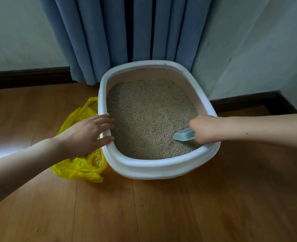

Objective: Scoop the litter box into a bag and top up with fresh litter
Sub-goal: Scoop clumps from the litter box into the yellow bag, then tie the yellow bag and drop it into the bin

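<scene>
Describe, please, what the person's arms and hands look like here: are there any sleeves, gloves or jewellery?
Both forearms are bare right to the frame's edges, with no sleeves showing. The left hand and right hand wear no gloves, and no rings, watch or bracelets are visible. The right forearm has a small dark mark.

Wood floor (179, 215): white litter box (154, 169), yellow bag (79, 167) touching beside it, spilled granules (143, 203) nearby.

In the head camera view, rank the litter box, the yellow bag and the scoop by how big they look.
1. litter box, clearly largest.
2. yellow bag, partly hidden by the left hand.
3. scoop, smallest, though the right hand covers its handle.
</scene>
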### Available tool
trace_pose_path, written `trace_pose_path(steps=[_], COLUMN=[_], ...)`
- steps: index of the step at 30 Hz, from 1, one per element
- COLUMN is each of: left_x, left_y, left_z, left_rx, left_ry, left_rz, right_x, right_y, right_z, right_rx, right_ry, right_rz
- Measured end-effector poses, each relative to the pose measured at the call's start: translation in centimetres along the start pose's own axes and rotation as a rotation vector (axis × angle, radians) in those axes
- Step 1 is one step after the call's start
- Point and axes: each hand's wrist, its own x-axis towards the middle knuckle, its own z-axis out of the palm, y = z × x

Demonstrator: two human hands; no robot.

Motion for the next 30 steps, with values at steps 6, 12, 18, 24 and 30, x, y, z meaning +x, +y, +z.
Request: trace_pose_path(steps=[6,12,18,24,30], left_x=[0.0,-0.2,-1.2,-4.2,-7.8], left_y=[0.1,0.3,0.0,-2.4,-1.9], left_z=[-0.2,-0.4,-1.8,-2.5,-0.1], left_rx=[-0.025,-0.057,-0.163,-0.108,-0.123], left_ry=[-0.03,-0.053,0.024,0.194,0.021], left_rz=[-0.013,-0.018,-0.075,-0.119,0.031], right_x=[0.2,1.9,3.6,7.3,13.5], right_y=[-0.1,-0.6,-5.4,-13.2,-20.0], right_z=[0.1,-1.2,-7.0,-12.3,-13.9], right_rx=[0.08,-0.131,-0.042,0.172,0.229], right_ry=[-0.09,-0.137,0.319,0.635,0.667], right_rz=[0.013,0.003,-0.258,-0.543,-0.582])
